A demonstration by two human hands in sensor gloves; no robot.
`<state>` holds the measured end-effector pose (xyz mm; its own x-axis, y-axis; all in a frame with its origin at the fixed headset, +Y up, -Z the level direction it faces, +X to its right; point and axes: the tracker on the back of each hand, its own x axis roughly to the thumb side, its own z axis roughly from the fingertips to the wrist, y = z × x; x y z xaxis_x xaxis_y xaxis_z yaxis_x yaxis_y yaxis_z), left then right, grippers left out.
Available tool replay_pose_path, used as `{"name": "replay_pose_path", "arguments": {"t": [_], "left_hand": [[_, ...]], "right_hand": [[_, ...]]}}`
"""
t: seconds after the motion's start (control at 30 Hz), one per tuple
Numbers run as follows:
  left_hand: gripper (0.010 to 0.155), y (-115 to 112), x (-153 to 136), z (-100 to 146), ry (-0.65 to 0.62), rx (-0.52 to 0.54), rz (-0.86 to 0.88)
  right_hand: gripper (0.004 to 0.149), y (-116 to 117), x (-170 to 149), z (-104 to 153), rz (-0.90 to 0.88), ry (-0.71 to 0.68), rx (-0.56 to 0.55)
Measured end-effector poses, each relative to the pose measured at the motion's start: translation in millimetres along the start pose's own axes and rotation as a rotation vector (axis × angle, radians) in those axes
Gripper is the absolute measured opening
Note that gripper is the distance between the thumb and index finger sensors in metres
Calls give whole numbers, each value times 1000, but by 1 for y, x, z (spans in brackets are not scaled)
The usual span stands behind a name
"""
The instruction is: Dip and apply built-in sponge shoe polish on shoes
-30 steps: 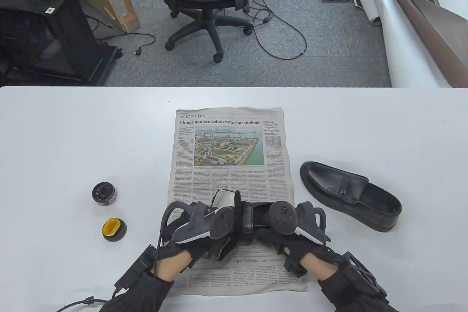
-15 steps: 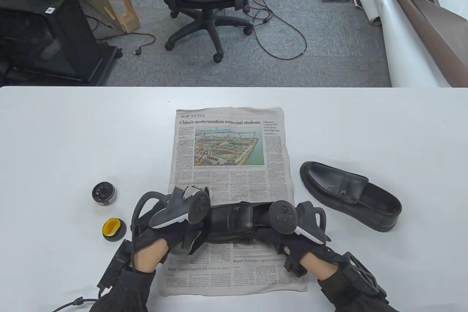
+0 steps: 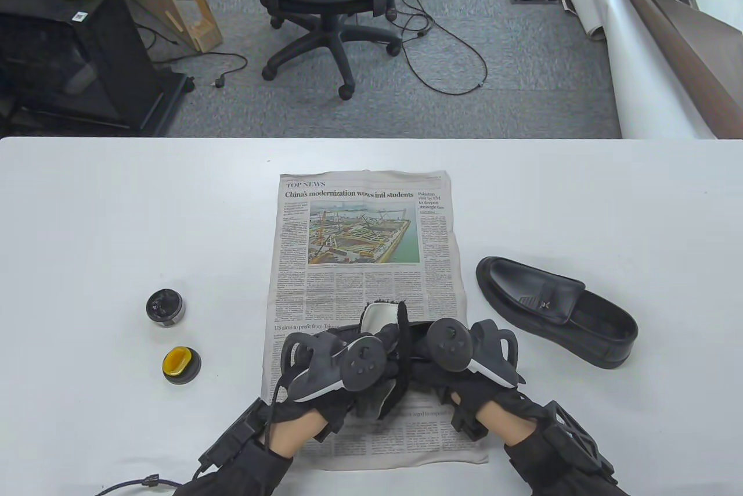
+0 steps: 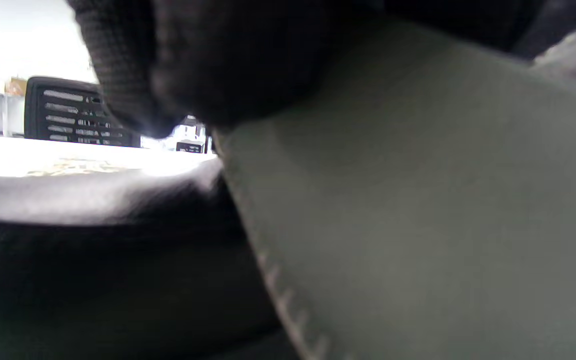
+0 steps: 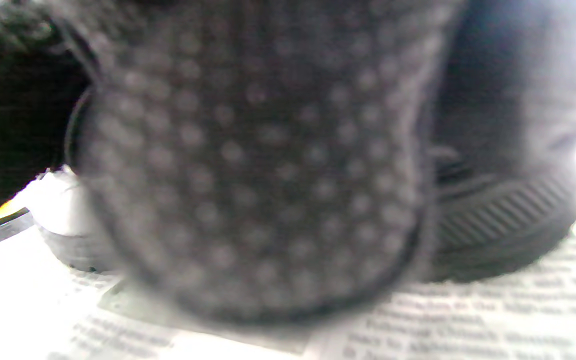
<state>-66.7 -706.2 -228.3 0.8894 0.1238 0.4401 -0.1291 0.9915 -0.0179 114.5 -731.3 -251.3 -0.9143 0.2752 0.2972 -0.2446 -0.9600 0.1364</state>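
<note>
Shoe (image 3: 406,353) between hands; cloth (image 3: 380,319) probably in left hand (image 3: 331,368); right hand's (image 3: 464,356) grip unclear.

left: open tin (image 3: 165,308) and its lid (image 3: 181,365) in the way | right: a shoe (image 3: 554,311) blocks | far half of the table (image 3: 116,205): open room

two black shoes (image 3: 554,310), one polish tin (image 3: 165,307), one lid (image 3: 181,365), one newspaper (image 3: 365,240)

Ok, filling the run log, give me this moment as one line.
left hand: rubbing cloth on shoe | right hand: steadying shoe | newspaper beneath | polish jar: open | second shoe: aside
</note>
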Motion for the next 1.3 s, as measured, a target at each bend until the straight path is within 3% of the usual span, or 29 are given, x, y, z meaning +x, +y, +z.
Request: {"name": "replay_pose_path", "arguments": {"t": [0.37,0.47,0.53,0.7,0.9,1.0,1.1,1.3], "left_hand": [[62,2,-14,1,-7,-169,-130],[62,1,-31,0,-18,-241,-126],[62,3,-48,-1,42,-325,-103],[62,8,-73,1,132,-408,-143],[62,11,-79,2,135,-396,-150],[60,18,-65,0,74,-283,-143],[60,23,-42,-12,15,-189,9],[60,9,-16,-38,1,-251,11]], "right_hand": [[45,0,0,-1,0,-13,8],[45,0,0,-1,-1,-14,11],[45,0,0,-1,-2,-13,11],[45,0,0,-1,-1,-9,9],[45,0,0,-1,0,-8,6],[45,0,0,-1,-1,-13,6],[45,0,0,-1,0,-9,5],[45,1,0,-1,1,-7,5]]}}
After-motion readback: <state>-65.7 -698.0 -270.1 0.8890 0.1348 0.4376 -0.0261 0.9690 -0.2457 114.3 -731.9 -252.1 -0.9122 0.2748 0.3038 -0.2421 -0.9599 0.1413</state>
